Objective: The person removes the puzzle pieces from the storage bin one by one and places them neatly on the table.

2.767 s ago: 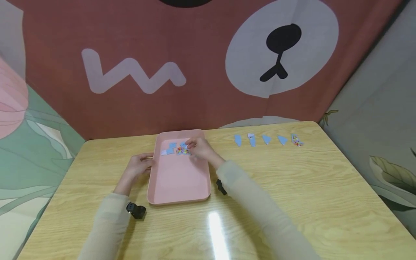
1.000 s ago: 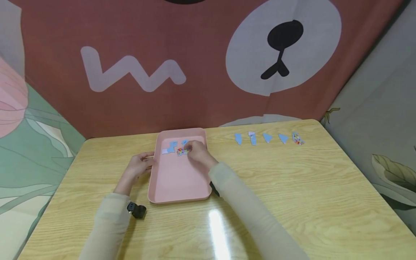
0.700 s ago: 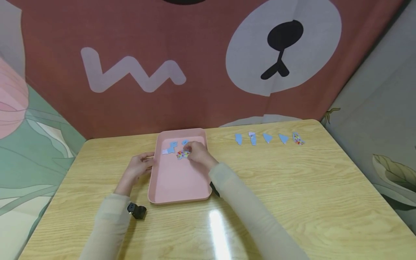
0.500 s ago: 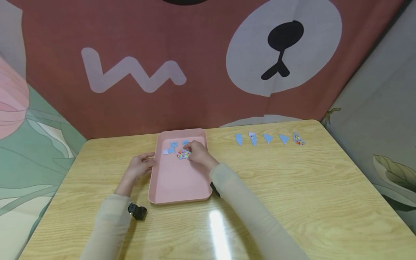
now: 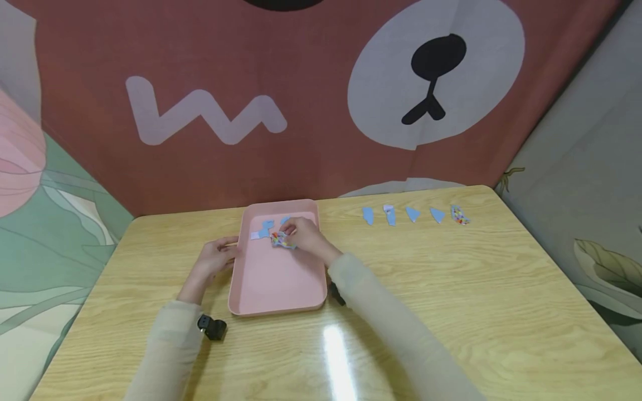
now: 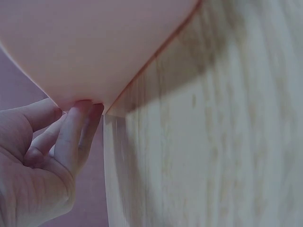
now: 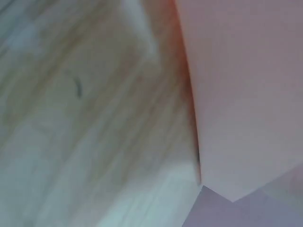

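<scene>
A pink tray (image 5: pixel 276 284) lies on the wooden table with flat, irregular puzzle pieces near its far end. My right hand (image 5: pixel 307 236) is over the tray and pinches a multicoloured speckled puzzle piece (image 5: pixel 282 240) by its right side, its fingertips partly hiding it. Just beyond that hand shows a small blue piece (image 5: pixel 285 220). Two more blue pieces sit to the left, one piece (image 5: pixel 263 233) joined to a whitish part. My left hand (image 5: pixel 213 259) touches the tray's outer left side; in the left wrist view its fingertips (image 6: pixel 83 105) rest against the wall.
Right of the tray, several separate pieces form a row along the table's far edge, from a blue piece (image 5: pixel 368 215) to a speckled piece (image 5: pixel 458 214). A patterned cloth (image 5: pixel 321 161) hangs behind. The right wrist view holds only the tray wall (image 7: pixel 251 94) and table.
My right hand has gone from the small blue piece to the speckled piece, which has shifted nearer to me and turned a little. My left hand stays at the tray.
</scene>
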Tool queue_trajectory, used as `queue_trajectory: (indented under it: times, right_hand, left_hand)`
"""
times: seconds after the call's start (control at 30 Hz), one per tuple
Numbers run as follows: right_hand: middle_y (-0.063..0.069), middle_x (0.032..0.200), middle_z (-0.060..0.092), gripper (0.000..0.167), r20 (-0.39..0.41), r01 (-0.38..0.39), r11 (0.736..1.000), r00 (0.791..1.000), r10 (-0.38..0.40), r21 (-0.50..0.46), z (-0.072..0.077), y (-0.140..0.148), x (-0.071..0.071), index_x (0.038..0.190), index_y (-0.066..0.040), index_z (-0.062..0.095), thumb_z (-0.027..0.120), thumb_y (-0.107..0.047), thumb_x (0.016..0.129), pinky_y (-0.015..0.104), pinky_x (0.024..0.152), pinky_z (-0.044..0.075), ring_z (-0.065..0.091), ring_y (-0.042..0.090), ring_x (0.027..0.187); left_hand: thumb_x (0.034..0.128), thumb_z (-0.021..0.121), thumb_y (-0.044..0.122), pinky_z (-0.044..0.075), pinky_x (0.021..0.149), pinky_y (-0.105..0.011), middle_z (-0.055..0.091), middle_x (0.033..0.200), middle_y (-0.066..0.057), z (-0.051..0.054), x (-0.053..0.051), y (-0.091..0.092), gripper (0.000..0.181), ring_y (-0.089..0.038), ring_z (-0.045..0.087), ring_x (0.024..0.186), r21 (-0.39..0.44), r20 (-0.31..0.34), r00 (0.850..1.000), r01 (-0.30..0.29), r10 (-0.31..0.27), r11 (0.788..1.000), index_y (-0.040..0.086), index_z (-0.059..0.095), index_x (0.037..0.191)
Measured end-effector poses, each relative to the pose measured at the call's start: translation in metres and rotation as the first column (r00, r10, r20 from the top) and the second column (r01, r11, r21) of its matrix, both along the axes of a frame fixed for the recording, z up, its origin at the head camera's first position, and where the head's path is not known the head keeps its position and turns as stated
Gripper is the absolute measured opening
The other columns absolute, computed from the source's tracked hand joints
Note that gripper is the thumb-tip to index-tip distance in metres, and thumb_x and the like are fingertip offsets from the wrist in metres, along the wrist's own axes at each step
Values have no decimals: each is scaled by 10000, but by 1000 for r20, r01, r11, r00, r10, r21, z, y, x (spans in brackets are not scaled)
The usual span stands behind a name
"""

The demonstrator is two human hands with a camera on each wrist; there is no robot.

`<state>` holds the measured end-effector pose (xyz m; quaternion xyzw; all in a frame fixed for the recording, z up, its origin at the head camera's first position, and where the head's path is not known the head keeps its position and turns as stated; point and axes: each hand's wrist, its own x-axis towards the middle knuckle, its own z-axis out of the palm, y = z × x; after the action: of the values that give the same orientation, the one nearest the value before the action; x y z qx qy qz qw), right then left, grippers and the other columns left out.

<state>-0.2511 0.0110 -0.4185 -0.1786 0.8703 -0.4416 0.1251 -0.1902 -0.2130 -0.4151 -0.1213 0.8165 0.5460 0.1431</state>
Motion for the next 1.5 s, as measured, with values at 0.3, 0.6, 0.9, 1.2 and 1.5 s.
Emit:
queue_trajectory:
  times: [0.3,0.6,0.9,1.2,1.5]
  right_hand:
    - [104,950,628,244,91,31,991,996,-20,-130,12,21,-3,1083,14,638,655,1,840,168,633,492,585,152,839]
    - [49,945,536,370,189,63,975,982,-22,-213,26,62,-1,1237,17,564,602,-5,870,309,736,555,518,110,775]
    - [56,964,524,365,208,117,958,976,-63,-260,31,112,-1,1274,80,511,527,-72,943,466,943,530,564,86,782]
    - [87,1002,581,378,209,118,971,975,-74,-206,25,149,0,1278,76,505,505,-158,981,485,938,524,573,114,812]
    - [214,1160,594,388,242,116,980,967,-74,-163,17,170,-3,1268,111,493,502,-149,981,475,999,495,621,168,917]
  left_hand:
    - [987,480,135,560,819,-197,451,1417,-282,-1,1,-1,508,-118,633,1020,-2,3,1000,0,0,1000,-5,351,1458]
    - [985,489,137,563,841,-219,458,1410,-285,-1,1,0,506,-150,630,1055,-3,10,1000,-13,13,1000,-7,360,1453]
    - [982,494,137,562,854,-231,452,1414,-285,0,1,1,513,-200,622,1102,-1,1,1000,-16,16,1000,-11,357,1453]
    - [974,506,133,563,850,-230,466,1403,-285,-1,1,2,515,-186,626,1081,-9,5,999,-33,33,999,-6,367,1450]
    - [981,487,133,548,915,-283,463,1409,-279,-1,0,3,505,-310,569,1206,-16,-8,1000,-25,25,1000,1,365,1453]
